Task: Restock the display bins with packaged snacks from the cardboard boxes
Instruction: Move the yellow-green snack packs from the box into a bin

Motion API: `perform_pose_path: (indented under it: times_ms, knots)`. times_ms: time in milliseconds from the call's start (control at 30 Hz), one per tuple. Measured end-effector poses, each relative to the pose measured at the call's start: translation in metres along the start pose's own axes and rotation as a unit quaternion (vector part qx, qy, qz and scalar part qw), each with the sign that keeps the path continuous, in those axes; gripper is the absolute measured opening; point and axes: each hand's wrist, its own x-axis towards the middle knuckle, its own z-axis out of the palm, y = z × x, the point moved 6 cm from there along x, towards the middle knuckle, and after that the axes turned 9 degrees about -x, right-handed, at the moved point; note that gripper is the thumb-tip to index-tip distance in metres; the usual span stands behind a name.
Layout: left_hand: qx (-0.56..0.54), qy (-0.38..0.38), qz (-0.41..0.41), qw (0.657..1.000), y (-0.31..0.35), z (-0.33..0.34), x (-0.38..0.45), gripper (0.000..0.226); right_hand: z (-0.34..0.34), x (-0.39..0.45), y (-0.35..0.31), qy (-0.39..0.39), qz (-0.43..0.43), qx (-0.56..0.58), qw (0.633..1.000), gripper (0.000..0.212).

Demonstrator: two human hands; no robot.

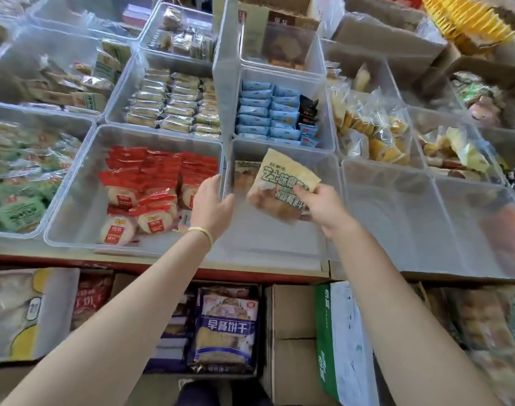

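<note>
Currently we hold one cream-and-green snack packet (282, 184) in the right hand (323, 208), whose grip is pinched on the packet's lower right corner. The packet hangs tilted over the clear display bin (279, 244) at the centre of the frame. That bin is nearly bare: one matching packet (246, 174) stands against its far left wall. The left hand (212, 205) rests on the bin's left wall with its fingers over the rim; we cannot tell whether its grip clamps the wall or only steadies it.

To do this step well, we judge the following:
- Lower the packet until it stands upright just beside the matching packet, label facing us.
- Keep the left hand steadying the wall, so that the bin does not slide on the tabletop (192, 266).
- Release only when the packet leans on its neighbour; a thin, light bag is likely to topple flat.

Surroundings:
- Left of the target stands a bin of red rice-cracker packets (151, 189); above it, a bin of blue packets (268, 112).
- Right of centre, two clear bins (426, 218) appear to hold little.
- Along the lower frame, below the tabletop edge, lie cardboard boxes (291, 317) and a blue biscuit bag (225, 326).

Nothing blocks the drop path; only the raised bin walls demand a lift over the rim.
</note>
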Motion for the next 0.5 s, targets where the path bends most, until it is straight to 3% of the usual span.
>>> perform_pose_path:
  times_ms: [67,167,300,500]
  knots:
    - [0.121,-0.047,-0.022,0.991,-0.027,0.017,0.010,0.075,0.002,0.026,0.013,0.014,0.001,-0.011,1.000,0.011]
    - [0.183,-0.066,0.001,0.981,-0.045,0.035,0.016,0.092,0.022,0.063,0.043,-0.014,0.015,-0.065,0.998,0.002]
    - [0.212,-0.011,0.039,0.976,-0.048,0.039,0.023,0.090,0.063,0.093,0.067,-0.043,0.044,-0.080,0.995,0.007]
    - [0.250,0.012,0.047,0.967,-0.048,0.041,0.021,0.086,0.086,0.129,0.050,0.032,0.003,-0.070,0.997,0.033]
